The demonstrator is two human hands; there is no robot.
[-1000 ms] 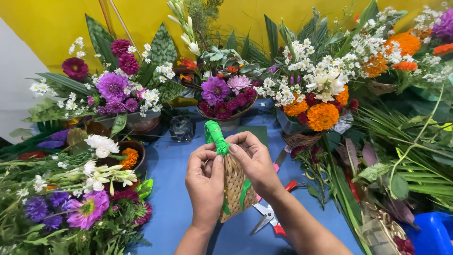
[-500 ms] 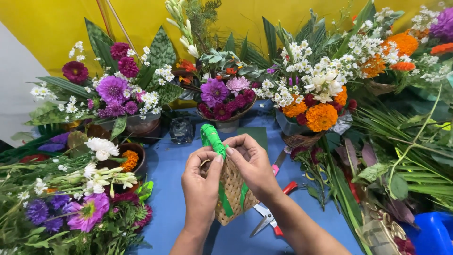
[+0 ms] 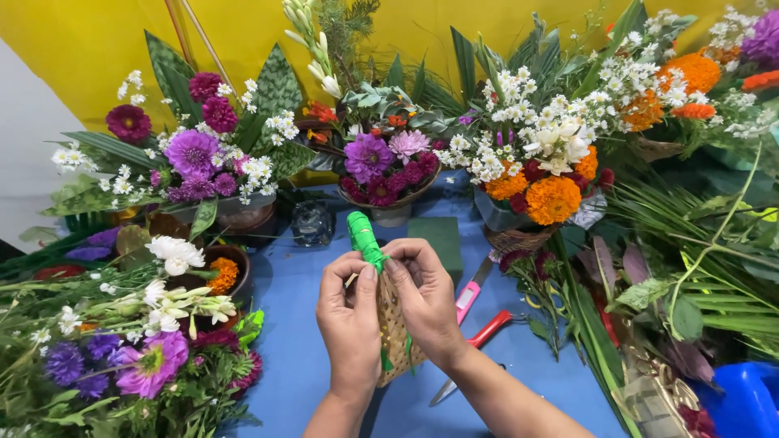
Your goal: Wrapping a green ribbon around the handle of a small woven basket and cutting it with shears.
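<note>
Both the left hand [image 3: 350, 324] and right hand [image 3: 424, 302] pinch a woven straw basket [image 3: 395, 334] (flat, tan) beneath its glossy green-ribbon-wrapped handle [image 3: 363, 237].

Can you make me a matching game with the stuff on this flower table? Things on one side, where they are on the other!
Things:
1. small woven straw basket
2. roll of bright green tape
3. red-handled scissors
4. big orange marigold flower

Places:
A. lying on the blue table, right of the hands
B. held between the left hand and right hand
C. in the arrangement at the back, right of the middle
D. sticking up just above the fingertips

Pairs: 1-B, 2-D, 3-A, 4-C
</note>
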